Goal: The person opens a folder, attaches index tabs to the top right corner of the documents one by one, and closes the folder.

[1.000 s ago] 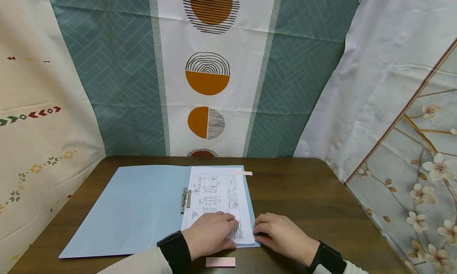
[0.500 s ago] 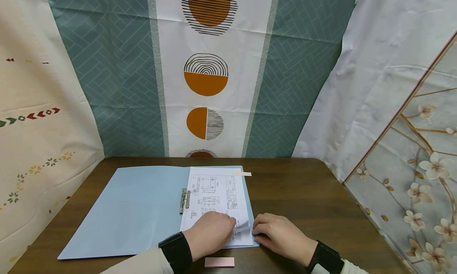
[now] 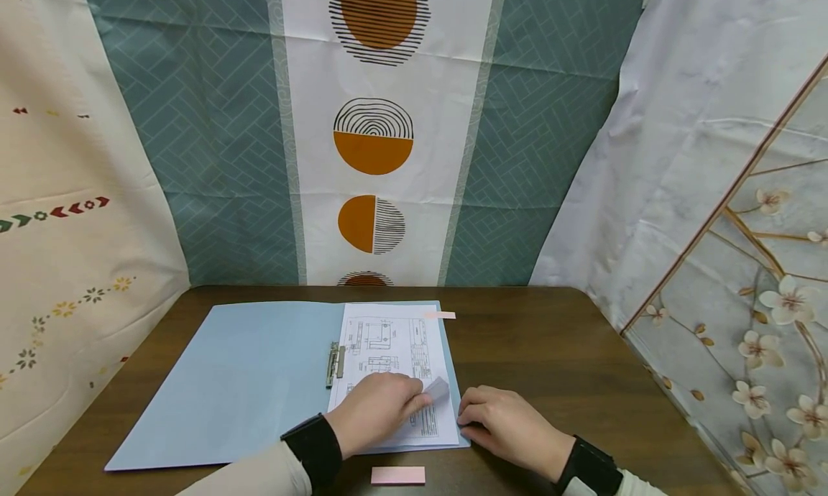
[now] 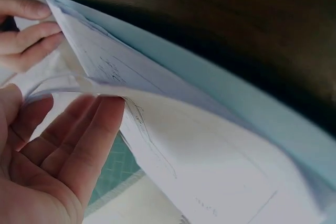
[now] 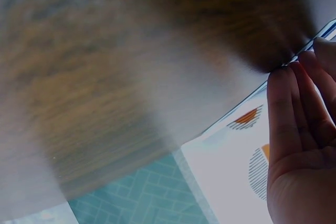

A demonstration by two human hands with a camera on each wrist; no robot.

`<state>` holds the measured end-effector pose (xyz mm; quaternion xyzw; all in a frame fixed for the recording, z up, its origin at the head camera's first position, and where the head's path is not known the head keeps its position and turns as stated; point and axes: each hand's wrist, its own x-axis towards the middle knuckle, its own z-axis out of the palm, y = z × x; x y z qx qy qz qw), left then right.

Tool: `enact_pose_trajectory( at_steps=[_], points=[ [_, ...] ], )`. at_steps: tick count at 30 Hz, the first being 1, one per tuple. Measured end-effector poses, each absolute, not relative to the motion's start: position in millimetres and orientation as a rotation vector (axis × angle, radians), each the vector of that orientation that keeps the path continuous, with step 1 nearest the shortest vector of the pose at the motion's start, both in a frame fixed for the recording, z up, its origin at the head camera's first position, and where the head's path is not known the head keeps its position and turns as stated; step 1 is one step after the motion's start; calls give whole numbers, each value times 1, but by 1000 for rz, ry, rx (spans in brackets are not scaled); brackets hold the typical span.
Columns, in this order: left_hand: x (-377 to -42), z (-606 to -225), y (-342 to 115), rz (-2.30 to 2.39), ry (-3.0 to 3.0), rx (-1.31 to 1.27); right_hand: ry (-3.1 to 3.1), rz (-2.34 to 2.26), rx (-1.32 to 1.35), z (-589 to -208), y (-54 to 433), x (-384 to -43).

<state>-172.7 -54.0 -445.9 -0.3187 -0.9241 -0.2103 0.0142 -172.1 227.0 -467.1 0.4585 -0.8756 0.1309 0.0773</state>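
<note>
A blue folder (image 3: pixel 259 374) lies spread flat on the table, a stack of printed drawing sheets (image 3: pixel 399 331) on its right half. My left hand (image 3: pixel 378 408) pinches the lower right part of the top sheet (image 4: pixel 210 145) between thumb and fingers, and that part curls up off the sheets below. My right hand (image 3: pixel 501 420) touches the folder's right edge near its lower corner; in the right wrist view its fingers (image 5: pixel 286 114) are mostly straight, tips at that edge. A pale pink sticky tab (image 3: pixel 441 315) sticks out from the sheets' upper right.
A metal clip (image 3: pixel 334 361) sits at the sheets' left edge, by the folder's fold. Just in front of the folder lies a pink sticky-note pad (image 3: pixel 397 475) on the brown table (image 3: pixel 537 345). Patterned cloths (image 3: pixel 239 122) hang behind and at both sides.
My left hand has gone from resting on the sheets to pinching the top one and curling its lower right part upward. My right hand stays at the folder's edge.
</note>
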Motion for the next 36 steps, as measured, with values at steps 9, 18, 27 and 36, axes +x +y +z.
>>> enact_pose_trajectory(
  at_steps=[9,18,27,36],
  points=[
    [-177,-447,-62,-924,-2893,-891,-2690,401,1346,-464,226,-172],
    [-178,-445,-64,-1027,-2916,-781,-2687,353,1353,-464,225,-171],
    [-177,-441,-59,-892,-2839,-831,-2658,326,1374,-464,224,-171],
    [-173,-437,-62,-988,-2827,-763,-2669,314,1372,-463,224,-171]
  ],
)
